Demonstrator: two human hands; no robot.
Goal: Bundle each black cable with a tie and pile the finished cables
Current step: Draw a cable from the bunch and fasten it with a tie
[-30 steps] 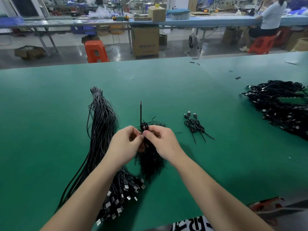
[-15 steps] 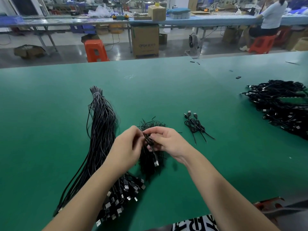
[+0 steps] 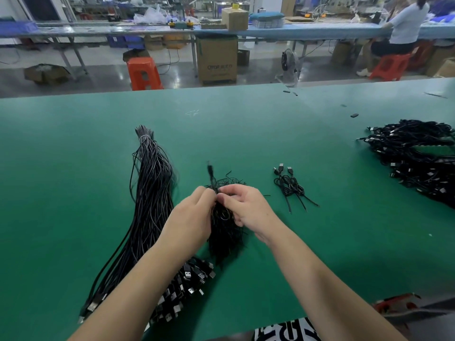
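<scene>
My left hand (image 3: 189, 222) and my right hand (image 3: 243, 207) meet over a heap of black ties (image 3: 225, 238) on the green table (image 3: 73, 168). Both pinch a small coiled black cable (image 3: 211, 178) between the fingertips; one blurred end sticks up above them. A long bunch of loose black cables (image 3: 152, 193) lies to the left, its USB plugs (image 3: 189, 279) near my left forearm. Two tied cables (image 3: 290, 187) lie to the right of my hands. A large pile of tied cables (image 3: 413, 158) sits at the right edge.
The table's far edge (image 3: 221, 88) borders an aisle with an orange stool (image 3: 142, 72) and a cardboard box (image 3: 218, 59). A seated person (image 3: 403, 28) works at another bench. Small black bits (image 3: 354, 115) lie at the far right. A red object (image 3: 394, 302) sits at the near right edge.
The cable's end pointed up, then swung down between my hands, and now points up again. My hands stayed over the tie heap, turning the coil.
</scene>
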